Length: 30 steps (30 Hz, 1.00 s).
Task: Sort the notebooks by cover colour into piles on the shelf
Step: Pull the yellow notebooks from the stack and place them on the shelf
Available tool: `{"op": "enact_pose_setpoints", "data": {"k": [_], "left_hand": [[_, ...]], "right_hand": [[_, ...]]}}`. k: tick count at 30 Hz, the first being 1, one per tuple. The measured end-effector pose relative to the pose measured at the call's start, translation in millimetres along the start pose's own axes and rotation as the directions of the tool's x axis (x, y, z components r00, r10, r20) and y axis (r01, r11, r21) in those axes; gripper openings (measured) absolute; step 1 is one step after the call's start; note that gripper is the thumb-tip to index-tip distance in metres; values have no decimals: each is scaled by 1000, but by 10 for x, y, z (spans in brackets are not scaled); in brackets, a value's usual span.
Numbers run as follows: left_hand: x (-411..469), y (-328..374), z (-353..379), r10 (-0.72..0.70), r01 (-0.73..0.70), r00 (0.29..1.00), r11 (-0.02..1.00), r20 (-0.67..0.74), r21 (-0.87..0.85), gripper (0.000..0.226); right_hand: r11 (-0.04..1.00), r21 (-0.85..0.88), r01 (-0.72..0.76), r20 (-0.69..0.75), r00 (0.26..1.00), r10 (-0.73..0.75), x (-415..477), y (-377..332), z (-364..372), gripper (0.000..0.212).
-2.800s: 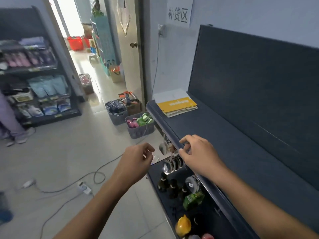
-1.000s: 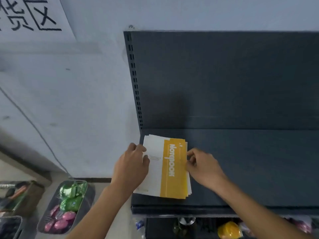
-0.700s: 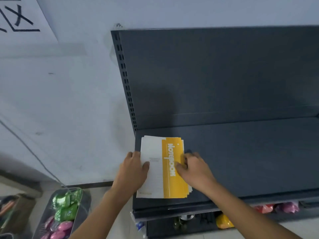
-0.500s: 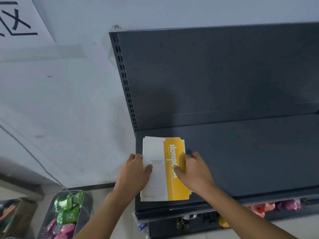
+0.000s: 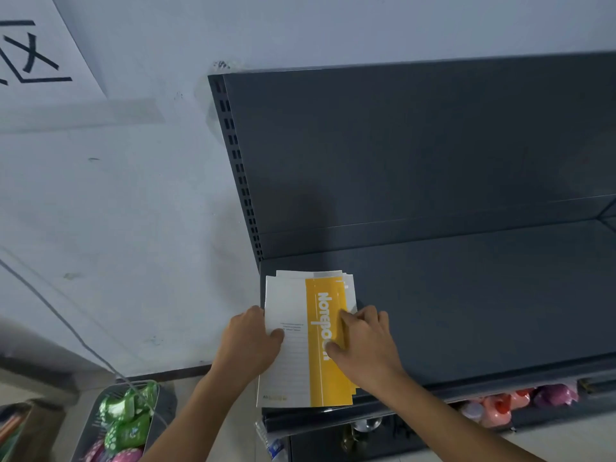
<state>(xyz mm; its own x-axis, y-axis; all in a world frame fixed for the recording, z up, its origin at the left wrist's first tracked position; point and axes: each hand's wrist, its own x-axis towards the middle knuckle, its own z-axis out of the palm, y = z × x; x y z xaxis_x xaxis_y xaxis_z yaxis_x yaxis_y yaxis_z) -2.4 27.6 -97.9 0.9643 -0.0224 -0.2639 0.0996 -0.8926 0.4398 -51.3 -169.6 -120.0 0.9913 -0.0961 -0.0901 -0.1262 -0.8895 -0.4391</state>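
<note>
A stack of notebooks (image 5: 308,368) lies at the left end of the dark grey shelf (image 5: 466,295). The top cover is white with a broad yellow band and white lettering. Edges of several more notebooks show beneath it. My left hand (image 5: 248,345) grips the stack's left edge, with the thumb on the white part of the cover. My right hand (image 5: 365,341) lies on the yellow band at the right edge, thumb on the cover and fingers curled at the side of the stack.
The shelf's back panel (image 5: 416,145) rises behind, and the shelf runs on to the right. A lower shelf holds pink and purple items (image 5: 510,401). A basket of green and pink packets (image 5: 126,425) stands on the floor at the left, below a wall cable (image 5: 66,325).
Between the oldest frame and now I have come up to the shelf and laid both hands on the notebook stack. In the last half second the top notebook has shifted slightly toward me.
</note>
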Motion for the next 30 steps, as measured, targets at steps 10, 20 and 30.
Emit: {"op": "enact_pose_setpoints", "data": {"k": [10, 20, 30], "left_hand": [[-29, -10, -112, -9, 14, 998, 995, 57, -97, 16], [-131, -49, -73, -49, 53, 998, 984, 31, -171, 19], [-187, 100, -183, -5, 6, 1000, 890, 4, -456, 12]], "right_hand": [[993, 58, -105, 23, 994, 104, -40, -105, 13, 41], [835, 393, -385, 135, 922, 362, -8, -163, -46, 31], [803, 477, -358, 174, 934, 313, -41, -239, -105, 63]]}}
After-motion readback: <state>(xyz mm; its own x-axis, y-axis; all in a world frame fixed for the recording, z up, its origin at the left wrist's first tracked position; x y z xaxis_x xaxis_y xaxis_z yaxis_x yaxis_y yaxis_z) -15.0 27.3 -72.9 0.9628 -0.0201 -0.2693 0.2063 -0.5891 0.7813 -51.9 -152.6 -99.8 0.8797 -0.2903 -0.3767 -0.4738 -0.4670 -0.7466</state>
